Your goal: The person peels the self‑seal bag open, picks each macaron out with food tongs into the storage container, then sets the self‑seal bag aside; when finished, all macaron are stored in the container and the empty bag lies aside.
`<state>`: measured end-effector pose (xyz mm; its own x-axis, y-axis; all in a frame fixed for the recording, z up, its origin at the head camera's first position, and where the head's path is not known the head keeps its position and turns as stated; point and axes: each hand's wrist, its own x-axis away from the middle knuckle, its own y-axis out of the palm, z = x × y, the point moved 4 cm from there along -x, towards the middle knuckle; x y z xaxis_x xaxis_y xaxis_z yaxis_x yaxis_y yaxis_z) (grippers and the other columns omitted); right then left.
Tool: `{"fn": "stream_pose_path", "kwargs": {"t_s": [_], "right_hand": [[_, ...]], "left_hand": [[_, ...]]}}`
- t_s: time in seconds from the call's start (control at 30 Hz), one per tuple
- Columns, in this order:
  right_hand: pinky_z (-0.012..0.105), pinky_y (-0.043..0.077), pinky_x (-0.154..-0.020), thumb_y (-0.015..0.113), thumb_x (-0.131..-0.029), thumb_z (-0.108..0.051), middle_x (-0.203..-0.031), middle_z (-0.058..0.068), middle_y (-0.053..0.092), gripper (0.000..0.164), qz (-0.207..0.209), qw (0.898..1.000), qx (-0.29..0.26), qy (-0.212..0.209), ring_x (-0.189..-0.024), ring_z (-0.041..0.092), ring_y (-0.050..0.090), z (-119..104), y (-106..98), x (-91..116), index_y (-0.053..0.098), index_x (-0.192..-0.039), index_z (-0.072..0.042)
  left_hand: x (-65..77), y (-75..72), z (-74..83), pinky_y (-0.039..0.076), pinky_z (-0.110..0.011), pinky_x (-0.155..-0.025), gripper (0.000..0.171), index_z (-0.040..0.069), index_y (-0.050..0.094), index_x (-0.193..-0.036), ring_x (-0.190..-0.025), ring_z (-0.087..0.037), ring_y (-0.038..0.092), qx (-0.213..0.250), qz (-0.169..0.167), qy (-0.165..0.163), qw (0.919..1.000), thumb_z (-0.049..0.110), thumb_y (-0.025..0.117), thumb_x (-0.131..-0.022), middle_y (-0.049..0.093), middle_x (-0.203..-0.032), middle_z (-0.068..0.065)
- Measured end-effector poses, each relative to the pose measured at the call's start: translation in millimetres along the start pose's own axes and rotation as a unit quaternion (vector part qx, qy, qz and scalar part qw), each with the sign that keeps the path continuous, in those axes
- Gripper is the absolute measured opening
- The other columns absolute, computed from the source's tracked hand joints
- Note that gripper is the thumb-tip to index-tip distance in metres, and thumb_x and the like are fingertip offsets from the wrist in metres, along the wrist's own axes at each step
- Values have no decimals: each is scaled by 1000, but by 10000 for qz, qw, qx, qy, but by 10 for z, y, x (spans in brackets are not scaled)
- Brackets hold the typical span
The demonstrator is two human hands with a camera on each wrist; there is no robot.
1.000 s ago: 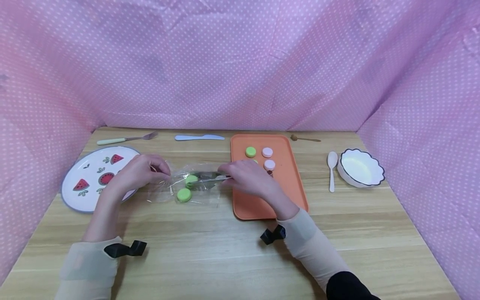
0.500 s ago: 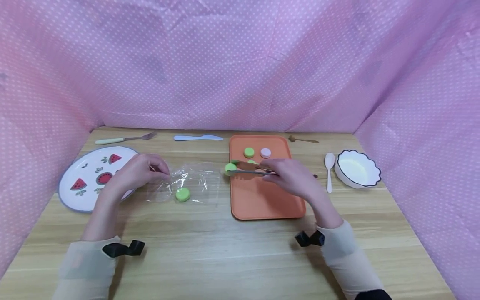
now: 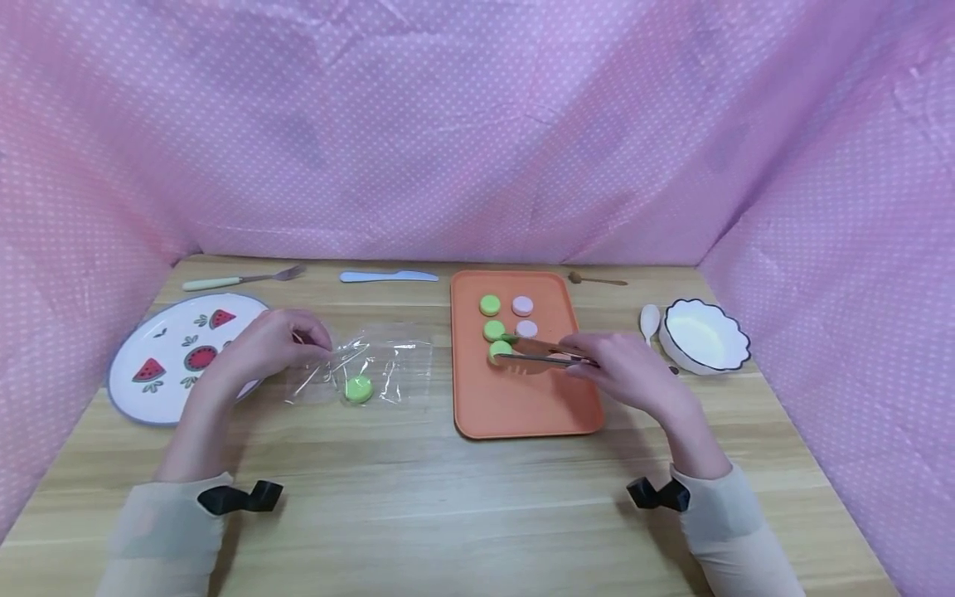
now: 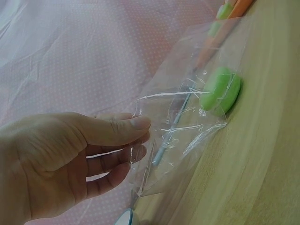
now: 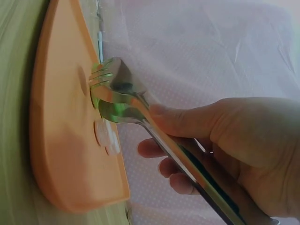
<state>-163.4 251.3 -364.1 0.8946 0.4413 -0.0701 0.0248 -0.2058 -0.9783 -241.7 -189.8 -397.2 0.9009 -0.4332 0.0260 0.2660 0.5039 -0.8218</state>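
My left hand [image 3: 272, 352] pinches the edge of a clear plastic bag [image 3: 406, 356] between thumb and fingers. A green macaron [image 4: 220, 89] lies inside the bag, seen through the film in the left wrist view. My right hand [image 3: 630, 373] grips metal serving tongs [image 5: 164, 138], one arm ending in fork tines. At the tongs' tips is another green macaron [image 3: 498, 353], low over the orange tray [image 3: 522, 414]. Two further green macarons [image 3: 490, 304] and two pink macarons [image 3: 522, 306] sit on that tray. In the right wrist view the tongs partly hide the green ones.
A watermelon-patterned plate [image 3: 145, 344] stands at the left, partly behind my left forearm. Along the back lie a fork [image 3: 212, 283], a light blue knife [image 3: 388, 276] and a small wooden stick with a round end [image 3: 597, 280]. A white spoon [image 3: 649, 319] and scalloped bowl [image 3: 705, 336] are at the right.
The tongs have drawn one green macaron out of the bag and carried it right, over the tray. My left hand has stayed at the bag, where one macaron is left.
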Motion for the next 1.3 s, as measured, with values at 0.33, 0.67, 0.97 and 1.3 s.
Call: {"fn": "stream_pose_path", "kwargs": {"t_s": [0.33,0.67,0.97,1.3], "right_hand": [[26,39,-57,68,-86,-32,-81,-14,63,25,-238,9997,65,63,-62,6,49,-23,50,12,66,-110,-23],[25,39,-57,68,-86,-31,-82,-14,64,28,-319,9994,86,82,-63,5,49,-21,69,16,65,-113,-24],[25,38,-55,68,-86,-31,-80,-14,62,28,-350,9993,54,113,-61,5,48,-29,73,9,65,-112,-24],[25,38,-55,68,-86,-31,-79,-14,62,27,-423,9990,17,173,-61,5,48,-39,76,7,65,-112,-23]], "left_hand": [[-6,4,1,40,-23,-67,4,24,72,-79,-76,-11,54,22,3,-31,10000,25,76,-78,69,-84,10],[-1,0,12,40,-23,-70,4,24,73,-79,-80,-11,56,-6,-7,-36,10000,24,77,-78,69,-85,10],[3,-7,5,40,-23,-71,4,23,73,-78,-80,-11,57,-26,-7,-37,10000,24,77,-77,69,-85,10],[6,-5,-6,41,-23,-70,4,26,72,-77,-80,-12,56,-23,-33,-97,9999,26,77,-78,69,-86,10]]}}
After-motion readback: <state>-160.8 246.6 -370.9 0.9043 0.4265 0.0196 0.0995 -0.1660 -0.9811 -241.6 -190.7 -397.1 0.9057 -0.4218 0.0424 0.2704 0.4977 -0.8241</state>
